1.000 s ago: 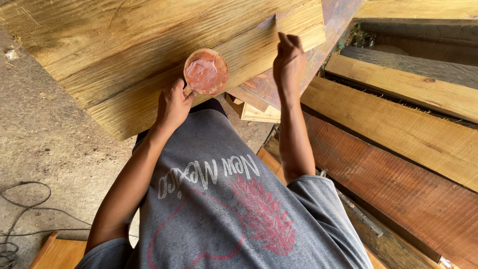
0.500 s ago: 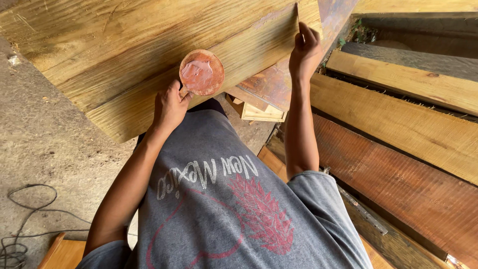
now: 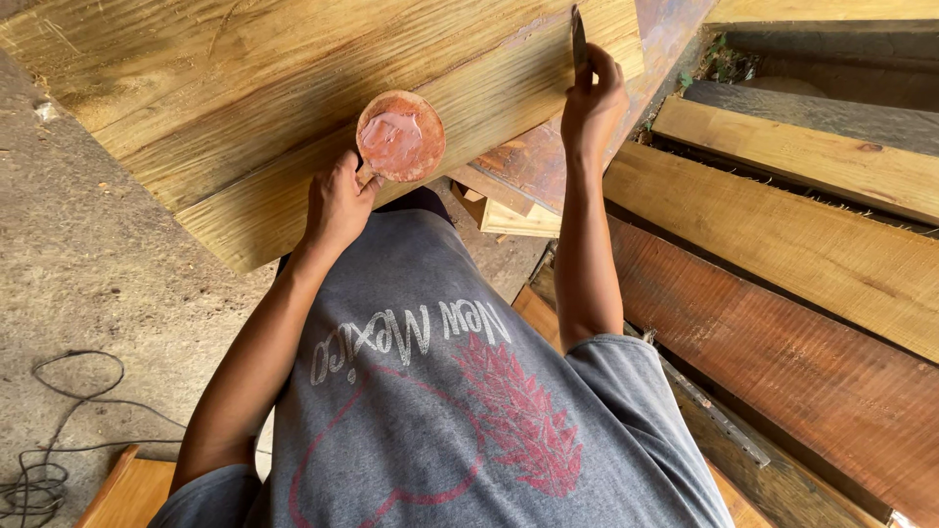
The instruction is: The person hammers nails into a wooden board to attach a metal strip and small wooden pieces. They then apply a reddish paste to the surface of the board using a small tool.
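Left hand (image 3: 337,200) raised, fingers curled closed; right hand (image 3: 592,103) extended forward, fingers pinched.

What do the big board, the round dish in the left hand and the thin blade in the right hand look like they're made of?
Board: bare, unfinished yellowish wood, grain lines visible.
Dish: unclear, smeared with pinkish paste, probably filler.
Blade: thin, dark, likely metal.

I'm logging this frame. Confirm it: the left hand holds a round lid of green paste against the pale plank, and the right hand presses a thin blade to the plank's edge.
One detail is wrong: the paste is pinkish-red, not green, as the head view shows. The left hand does hold the round lid against the pale plank, and the right hand presses the thin blade to its edge.
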